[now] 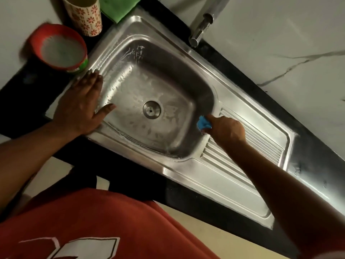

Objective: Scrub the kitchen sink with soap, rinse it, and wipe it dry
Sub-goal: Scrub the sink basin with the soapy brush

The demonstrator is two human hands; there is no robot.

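Beside sink (214, 184), red tub (34, 41) of pale soap, patterned cup (87, 19)

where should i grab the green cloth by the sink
Probably pinch the green cloth at its near corner, which points toward the sink, coming from the basin side. It lies flat, the patterned cup crowds its left edge, and its far part is out of frame.
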